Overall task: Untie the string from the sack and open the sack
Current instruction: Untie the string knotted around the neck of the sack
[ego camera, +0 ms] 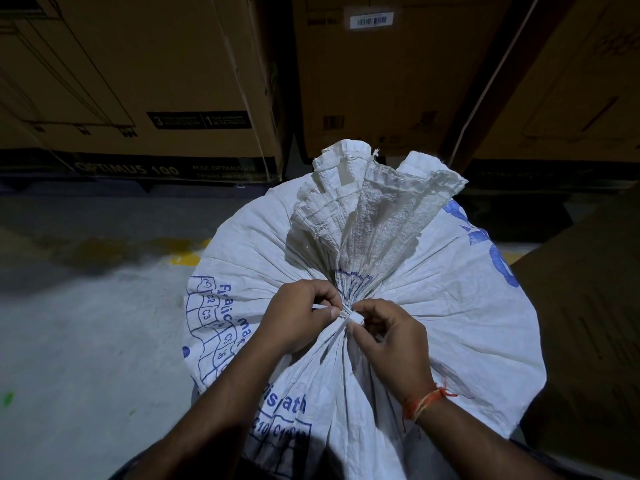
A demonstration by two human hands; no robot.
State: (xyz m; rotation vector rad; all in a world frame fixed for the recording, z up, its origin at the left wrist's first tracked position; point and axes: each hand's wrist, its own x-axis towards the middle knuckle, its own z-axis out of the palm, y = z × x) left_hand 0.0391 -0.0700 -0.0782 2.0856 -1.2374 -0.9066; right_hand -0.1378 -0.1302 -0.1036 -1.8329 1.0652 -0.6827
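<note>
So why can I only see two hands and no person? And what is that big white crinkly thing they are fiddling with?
The camera sits on the person's head and looks forward and down, so you see what they see: their own arms and hands, not their face. There is only this one picture, taken from up there.

The big white thing is a sack made of woven plastic with blue printing. Its top is bunched together and tied with a white string, and the loose cloth above the tie fans out.

The left hand and the right hand meet at the knot. Both pinch the string with their fingertips, working at the tie. The sack is still closed.

The right wrist wears an orange thread bracelet. The sack stands on a grey floor, and big brown cardboard boxes are stacked behind it.
</note>
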